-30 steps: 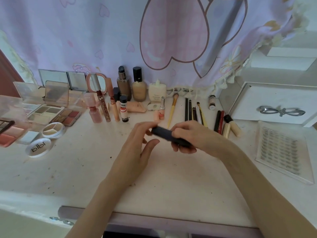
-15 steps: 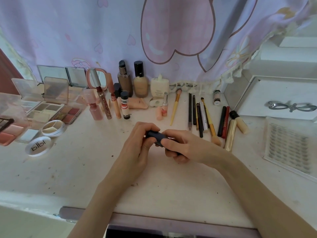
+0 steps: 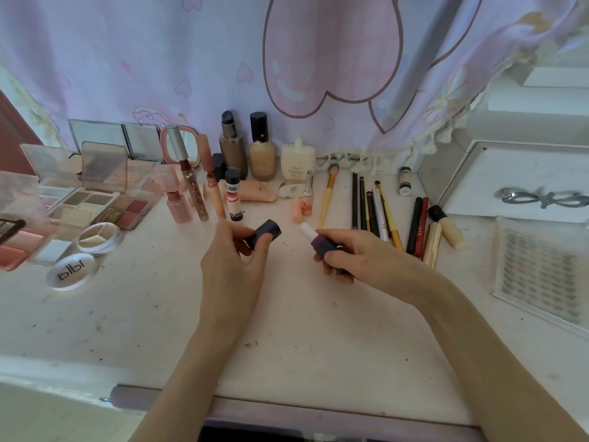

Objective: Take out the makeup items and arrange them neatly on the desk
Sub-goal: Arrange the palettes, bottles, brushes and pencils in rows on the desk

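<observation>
Two foundation bottles (image 3: pixel 234 145) are counted at the far edge, and two round compacts (image 3: pixel 71 271) near left. One lash tray (image 3: pixel 541 269) (right side) and two hands (image 3: pixel 234 266) are seen.

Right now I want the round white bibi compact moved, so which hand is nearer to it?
Left. The left hand is just right of the compact; the right hand is farther right.

The right hand (image 3: pixel 357 260) covers most of the dark purple lipstick tube (image 3: pixel 323 245). The pink blush palette (image 3: pixel 12 247) is cut by the left edge. Print on the small white bottle (image 3: pixel 405 186) is too small to read.
</observation>
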Demonstrator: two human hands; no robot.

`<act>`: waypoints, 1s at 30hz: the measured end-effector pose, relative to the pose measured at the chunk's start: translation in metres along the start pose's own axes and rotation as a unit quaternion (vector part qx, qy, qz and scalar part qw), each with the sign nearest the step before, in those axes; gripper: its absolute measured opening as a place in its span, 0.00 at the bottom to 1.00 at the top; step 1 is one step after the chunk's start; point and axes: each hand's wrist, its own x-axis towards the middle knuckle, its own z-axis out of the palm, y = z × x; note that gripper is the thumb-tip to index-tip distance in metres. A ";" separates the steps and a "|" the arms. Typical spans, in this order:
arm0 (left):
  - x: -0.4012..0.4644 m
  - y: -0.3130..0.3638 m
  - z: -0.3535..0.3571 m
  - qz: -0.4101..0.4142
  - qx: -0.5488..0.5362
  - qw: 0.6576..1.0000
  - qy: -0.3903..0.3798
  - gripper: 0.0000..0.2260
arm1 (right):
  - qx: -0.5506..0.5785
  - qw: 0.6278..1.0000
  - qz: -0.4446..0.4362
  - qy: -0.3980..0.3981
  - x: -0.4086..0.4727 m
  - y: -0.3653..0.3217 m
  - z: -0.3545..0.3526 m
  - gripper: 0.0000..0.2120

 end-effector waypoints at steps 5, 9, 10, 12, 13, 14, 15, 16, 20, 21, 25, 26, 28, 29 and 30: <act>0.002 0.000 0.008 0.005 0.084 0.995 -0.062 0.08 | -0.208 0.959 -0.015 0.193 0.014 0.000 0.020 0.11; 0.004 0.000 0.014 0.033 0.107 0.991 -0.077 0.09 | -0.273 0.916 -0.041 0.290 0.017 0.004 0.036 0.11; 0.005 0.000 0.016 0.037 0.108 0.990 -0.081 0.09 | -0.299 0.904 -0.049 0.301 0.017 0.004 0.038 0.10; 0.006 0.000 0.017 0.038 0.100 0.990 -0.092 0.08 | -0.334 0.889 -0.065 0.306 0.017 0.005 0.040 0.10; 0.007 0.000 0.018 0.034 0.091 0.991 -0.097 0.09 | -0.341 0.889 -0.070 0.298 0.018 0.006 0.040 0.09; 0.007 -0.001 0.018 0.028 0.078 0.991 -0.102 0.09 | -0.339 0.893 -0.071 0.286 0.018 0.007 0.040 0.09; 0.006 -0.001 0.017 0.023 0.065 0.992 -0.108 0.09 | -0.333 0.900 -0.070 0.271 0.018 0.008 0.040 0.09; 0.006 -0.001 0.017 0.020 0.053 0.992 -0.115 0.08 | -0.327 0.907 -0.068 0.257 0.018 0.009 0.039 0.10; 0.003 -0.001 0.011 0.031 0.026 0.988 -0.147 0.09 | -0.295 0.932 -0.066 0.201 0.016 0.009 0.035 0.12; 0.003 -0.001 0.009 0.039 0.025 0.987 -0.156 0.10 | -0.280 0.939 -0.068 0.186 0.016 0.009 0.035 0.13; 0.001 -0.001 0.006 0.074 0.039 0.982 -0.170 0.13 | -0.240 0.955 -0.080 0.154 0.012 0.010 0.030 0.22; 0.001 -0.002 0.007 0.076 0.048 0.981 -0.169 0.12 | -0.243 0.954 -0.080 0.154 0.012 0.012 0.030 0.24; 0.004 -0.003 0.008 0.080 0.068 0.981 -0.165 0.10 | -0.247 0.952 -0.080 0.161 0.012 0.015 0.029 0.25; 0.004 -0.004 0.009 0.083 0.075 0.980 -0.163 0.10 | -0.245 0.951 -0.084 0.167 0.014 0.016 0.029 0.24; 0.005 -0.004 0.010 0.085 0.079 0.980 -0.161 0.10 | -0.242 0.950 -0.089 0.174 0.015 0.017 0.030 0.23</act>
